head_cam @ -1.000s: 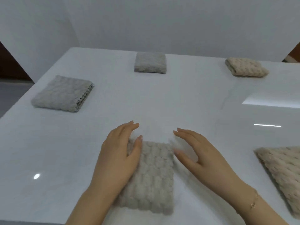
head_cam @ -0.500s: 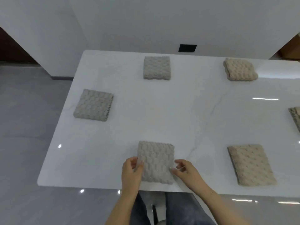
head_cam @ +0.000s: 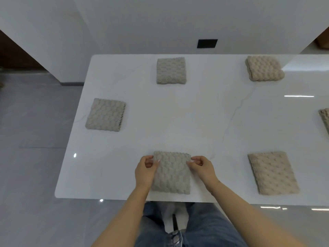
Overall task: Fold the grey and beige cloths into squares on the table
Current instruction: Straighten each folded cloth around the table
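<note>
Head view, near cloth: I see a folded grey cloth (head_cam: 171, 172) lying at the near edge of the white table (head_cam: 195, 122), between my two hands.
Left hand (head_cam: 145, 171): fingers curled, pinching the cloth's left edge near its far corner.
Right hand (head_cam: 202, 168): fingers curled, pinching the right edge near its far corner.
Other grey squares: one at the left (head_cam: 106, 114), one at the far side (head_cam: 171, 70).
Beige squares: one at the far right (head_cam: 264, 68), one near right (head_cam: 272, 172); another (head_cam: 324, 118) is cut off by the right border.

Even, bright overhead light; glare streaks are seen on the glossy table (head_cam: 195, 113) at right. Wide-angle bending at edges; slight softness throughout.
</note>
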The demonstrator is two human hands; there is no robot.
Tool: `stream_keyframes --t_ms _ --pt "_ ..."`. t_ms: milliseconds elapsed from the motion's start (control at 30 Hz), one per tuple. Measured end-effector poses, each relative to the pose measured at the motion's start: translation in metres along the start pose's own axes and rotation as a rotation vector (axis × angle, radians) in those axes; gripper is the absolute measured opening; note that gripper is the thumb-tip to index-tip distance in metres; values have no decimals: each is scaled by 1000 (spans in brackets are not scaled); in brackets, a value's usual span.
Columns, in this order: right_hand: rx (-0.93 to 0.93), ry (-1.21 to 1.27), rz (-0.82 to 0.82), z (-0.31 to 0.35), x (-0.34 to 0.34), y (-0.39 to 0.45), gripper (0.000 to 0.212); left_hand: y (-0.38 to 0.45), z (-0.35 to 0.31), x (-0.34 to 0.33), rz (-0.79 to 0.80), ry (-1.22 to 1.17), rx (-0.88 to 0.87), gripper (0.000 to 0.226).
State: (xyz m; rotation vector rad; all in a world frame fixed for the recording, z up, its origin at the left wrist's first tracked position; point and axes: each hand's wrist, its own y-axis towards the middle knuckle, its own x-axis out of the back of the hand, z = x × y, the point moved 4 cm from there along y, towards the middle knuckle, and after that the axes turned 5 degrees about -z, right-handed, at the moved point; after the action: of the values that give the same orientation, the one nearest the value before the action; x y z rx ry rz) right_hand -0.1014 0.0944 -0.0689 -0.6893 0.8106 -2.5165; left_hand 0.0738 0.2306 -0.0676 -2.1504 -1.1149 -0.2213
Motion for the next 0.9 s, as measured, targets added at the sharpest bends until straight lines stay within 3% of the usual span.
stream_keyframes --t_ms 100,333,633,800,900 --pt "8 -14 -15 -3 -5 7 12 10 -3 -4 19 -4 2 12" --pt "81 15 17 -5 -11 5 14 19 0 -6 62 30 46 10" --pt "78 -294 -110 -3 -19 19 25 25 1 -15 15 121 38 12" --pt "24 -94 -129 1 -14 12 22 13 4 -5 -71 44 19 26" --pt "25 17 -84 -4 -4 -1 26 -2 16 2 15 -71 49 30"
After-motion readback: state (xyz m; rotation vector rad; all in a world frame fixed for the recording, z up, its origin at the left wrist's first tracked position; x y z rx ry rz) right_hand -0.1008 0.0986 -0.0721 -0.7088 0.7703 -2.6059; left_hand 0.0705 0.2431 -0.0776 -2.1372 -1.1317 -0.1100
